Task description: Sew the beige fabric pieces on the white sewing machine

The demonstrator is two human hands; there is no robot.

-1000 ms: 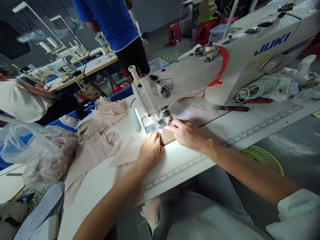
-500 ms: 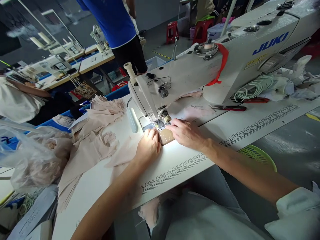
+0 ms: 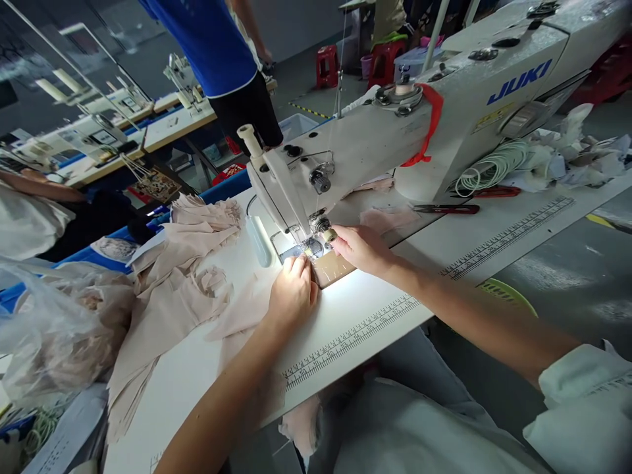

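Fingers of the left hand [image 3: 292,293] are curled close together, tips down beside the foot of the sewing machine [image 3: 365,145], with the thumb at the left side of a brown plate [image 3: 333,268]. Whether they pinch anything cannot be told, as the hand hides what is under it. On the right hand [image 3: 363,250], thumb and forefinger nearly meet at a small round knob [image 3: 329,235] next to the foot; it is unclear whether they grip it or only lie against it.

Both hands are over the table [image 3: 182,408], back from its near edge, where a printed ruler [image 3: 355,342] runs. One piece of thin pinkish cloth [image 3: 241,316] lies just left of the left wrist. Farther left, toward the table's left edge, a pile of similar fabric [image 3: 172,283] spreads out, with a clear plastic bag [image 3: 69,336] beyond it. A pale, rounded oblong [image 3: 259,242] sits between the pile and the machine head.

Toward the right end of the table are dark snips [image 3: 447,209], a coil of pale cord [image 3: 494,168] and crumpled white scraps [image 3: 567,161]. Past the far edge stands a person in a blue top [image 3: 212,52].
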